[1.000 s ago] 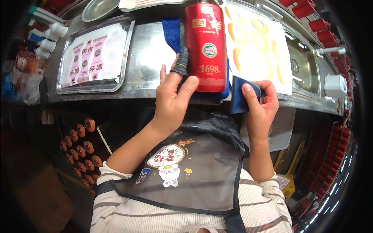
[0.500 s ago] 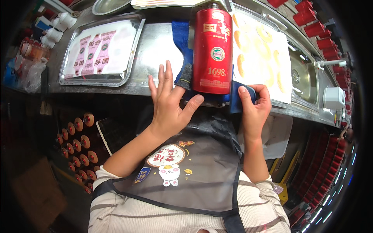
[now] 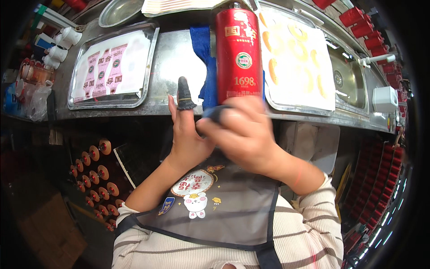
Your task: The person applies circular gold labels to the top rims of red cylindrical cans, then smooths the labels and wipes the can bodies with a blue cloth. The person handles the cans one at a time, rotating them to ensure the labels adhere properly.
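Note:
A red bottle (image 3: 239, 54) with gold print and a round green-and-white emblem lies on a blue cloth (image 3: 204, 49) at the counter's front edge. My right hand (image 3: 251, 139), smeared by motion, is closed just below the bottle's near end. In its fingers is a dark blue flat piece (image 3: 214, 114), like a small scraper, largely hidden. My left hand (image 3: 188, 145) is left of it, fingers up and apart, its thumb close to the right fingers. A dark knitted finger cot (image 3: 184, 95) covers the left index finger. Nothing shows in that hand.
Left of the bottle, a metal tray (image 3: 150, 78) holds pink printed decal sheets (image 3: 105, 67). On the right lies a white sheet (image 3: 286, 58) with orange-gold curved shapes. Beyond it are a sink (image 3: 358, 92) and tap. Red bottles (image 3: 374, 190) stand racked at far right.
My right hand has swung left with the blue piece, from beside the bottle to in front of its near end. My left hand has lowered slightly and raised its covered index finger.

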Available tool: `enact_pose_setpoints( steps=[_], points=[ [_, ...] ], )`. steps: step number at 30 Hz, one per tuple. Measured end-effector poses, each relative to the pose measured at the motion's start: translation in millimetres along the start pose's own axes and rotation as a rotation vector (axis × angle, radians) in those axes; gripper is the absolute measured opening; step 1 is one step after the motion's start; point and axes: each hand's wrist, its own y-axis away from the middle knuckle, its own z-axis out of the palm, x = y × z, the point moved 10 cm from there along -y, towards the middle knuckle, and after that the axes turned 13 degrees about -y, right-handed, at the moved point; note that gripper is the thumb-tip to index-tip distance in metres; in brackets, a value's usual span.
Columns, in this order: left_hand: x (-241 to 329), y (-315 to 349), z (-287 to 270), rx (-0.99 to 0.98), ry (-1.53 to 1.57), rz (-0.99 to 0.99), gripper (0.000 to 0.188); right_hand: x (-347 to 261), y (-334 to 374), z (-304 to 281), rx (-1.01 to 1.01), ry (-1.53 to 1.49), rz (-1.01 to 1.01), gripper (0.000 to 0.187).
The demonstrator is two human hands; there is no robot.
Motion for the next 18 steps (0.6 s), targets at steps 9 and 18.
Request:
enact_pose_setpoints(
  steps=[9,18],
  points=[
    [26,-47,8,-0.066,-0.001,0.205,0.068,106,47,-63,0.567,-0.484,0.815,0.018],
    [-4,-121,-2,0.041,0.168,0.051,0.05,158,-19,-90,0.537,-0.226,0.544,0.016]
  ],
)
